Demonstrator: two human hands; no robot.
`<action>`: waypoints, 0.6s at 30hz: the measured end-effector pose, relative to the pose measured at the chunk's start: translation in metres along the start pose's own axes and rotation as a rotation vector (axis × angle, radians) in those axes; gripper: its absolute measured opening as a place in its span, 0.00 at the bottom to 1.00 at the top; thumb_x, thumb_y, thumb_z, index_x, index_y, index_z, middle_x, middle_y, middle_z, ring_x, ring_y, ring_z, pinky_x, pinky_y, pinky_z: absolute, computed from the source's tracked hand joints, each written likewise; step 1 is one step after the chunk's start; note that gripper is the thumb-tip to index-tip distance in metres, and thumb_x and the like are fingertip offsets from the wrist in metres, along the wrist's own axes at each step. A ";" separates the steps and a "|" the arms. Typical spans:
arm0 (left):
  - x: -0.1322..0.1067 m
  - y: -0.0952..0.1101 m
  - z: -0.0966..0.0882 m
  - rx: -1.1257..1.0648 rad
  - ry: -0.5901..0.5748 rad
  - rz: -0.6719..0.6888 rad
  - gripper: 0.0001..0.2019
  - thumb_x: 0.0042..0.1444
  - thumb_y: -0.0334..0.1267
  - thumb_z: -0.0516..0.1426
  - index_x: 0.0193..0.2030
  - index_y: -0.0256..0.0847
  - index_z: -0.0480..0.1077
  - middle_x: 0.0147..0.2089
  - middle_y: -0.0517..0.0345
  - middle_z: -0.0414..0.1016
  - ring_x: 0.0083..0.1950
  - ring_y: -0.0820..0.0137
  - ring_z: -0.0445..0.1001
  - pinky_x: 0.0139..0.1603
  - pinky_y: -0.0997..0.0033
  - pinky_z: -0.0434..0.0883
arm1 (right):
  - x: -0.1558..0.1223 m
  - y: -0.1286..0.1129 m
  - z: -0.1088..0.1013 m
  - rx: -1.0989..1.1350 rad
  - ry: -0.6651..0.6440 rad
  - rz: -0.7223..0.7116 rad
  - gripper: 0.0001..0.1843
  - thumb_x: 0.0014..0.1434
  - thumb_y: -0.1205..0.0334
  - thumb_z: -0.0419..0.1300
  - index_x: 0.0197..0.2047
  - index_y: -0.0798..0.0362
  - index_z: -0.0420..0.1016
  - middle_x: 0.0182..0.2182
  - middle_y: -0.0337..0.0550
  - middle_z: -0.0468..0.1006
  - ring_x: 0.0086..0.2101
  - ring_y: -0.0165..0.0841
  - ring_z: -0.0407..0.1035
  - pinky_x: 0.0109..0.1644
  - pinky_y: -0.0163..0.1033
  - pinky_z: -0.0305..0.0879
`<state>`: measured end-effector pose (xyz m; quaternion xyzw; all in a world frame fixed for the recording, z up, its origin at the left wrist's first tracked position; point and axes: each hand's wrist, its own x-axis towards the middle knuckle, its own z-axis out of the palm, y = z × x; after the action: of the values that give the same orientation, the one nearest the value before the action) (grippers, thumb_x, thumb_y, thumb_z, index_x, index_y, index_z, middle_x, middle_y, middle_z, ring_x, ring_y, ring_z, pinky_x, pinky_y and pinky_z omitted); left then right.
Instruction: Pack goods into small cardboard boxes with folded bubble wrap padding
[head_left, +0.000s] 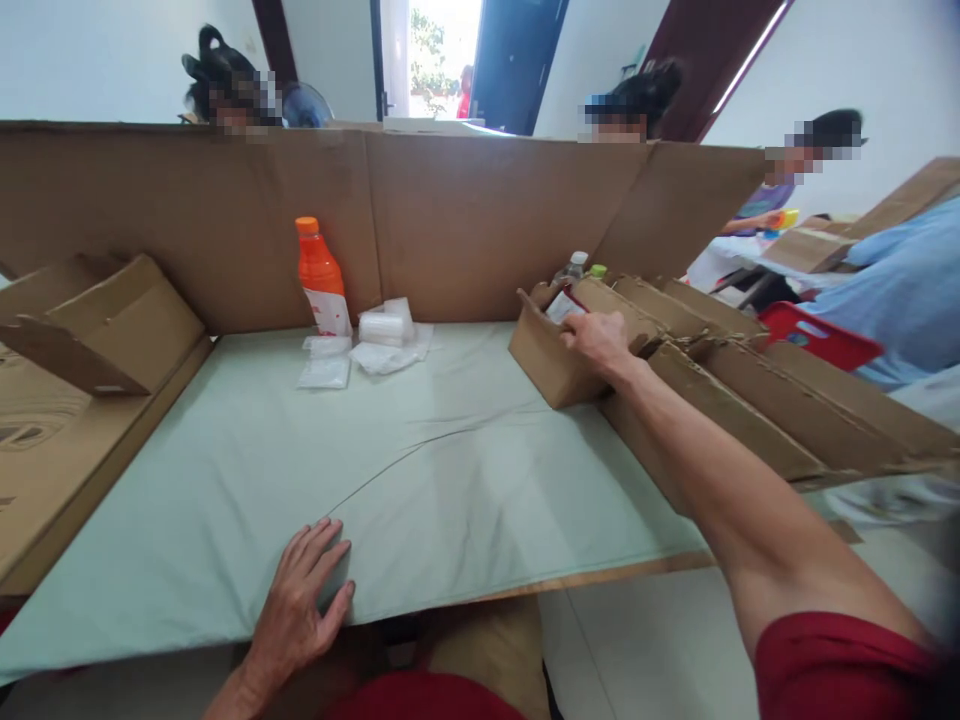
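Note:
My left hand (304, 590) lies flat on the pale green table cover (450, 470) near the front edge, fingers stretched out and holding nothing. My right hand (596, 340) reaches far out to a small open cardboard box (551, 365) at the right of the table. Its fingers curl over the box's rim, next to a red and white item (564, 303) inside. What the fingertips touch inside the box is hidden.
An orange bottle (321, 275) and clear plastic wrappers (379, 340) sit at the back by the tall cardboard wall (465, 220). Folded cardboard pieces (97, 320) lie at the left, long cardboard flaps (757, 400) at the right. Other people sit behind the wall.

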<state>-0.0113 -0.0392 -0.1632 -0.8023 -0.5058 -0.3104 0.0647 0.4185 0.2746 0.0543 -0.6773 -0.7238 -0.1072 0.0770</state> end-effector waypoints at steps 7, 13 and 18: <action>-0.005 -0.004 0.002 -0.064 0.029 -0.047 0.20 0.62 0.36 0.57 0.61 0.42 0.68 0.62 0.43 0.73 0.63 0.53 0.72 0.63 0.47 0.71 | -0.119 -0.028 -0.013 0.066 0.122 -0.471 0.09 0.65 0.64 0.57 0.39 0.51 0.80 0.37 0.48 0.83 0.40 0.40 0.70 0.49 0.44 0.56; 0.012 0.011 0.004 -0.148 0.040 -0.284 0.29 0.63 0.45 0.57 0.69 0.40 0.60 0.66 0.38 0.69 0.65 0.49 0.71 0.63 0.44 0.71 | -0.206 -0.045 -0.032 0.302 0.212 -0.519 0.11 0.66 0.54 0.58 0.43 0.46 0.80 0.40 0.44 0.83 0.45 0.42 0.73 0.57 0.51 0.61; 0.029 0.035 0.018 -0.343 0.040 -0.395 0.26 0.63 0.42 0.56 0.67 0.40 0.62 0.67 0.41 0.67 0.68 0.53 0.68 0.67 0.45 0.69 | -0.235 -0.033 -0.029 0.616 0.467 -0.276 0.21 0.63 0.46 0.61 0.55 0.47 0.76 0.56 0.51 0.77 0.58 0.47 0.70 0.63 0.57 0.63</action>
<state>0.0346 -0.0261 -0.1537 -0.6808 -0.5912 -0.4142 -0.1240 0.4012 0.0380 0.0206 -0.4766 -0.7691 -0.0455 0.4234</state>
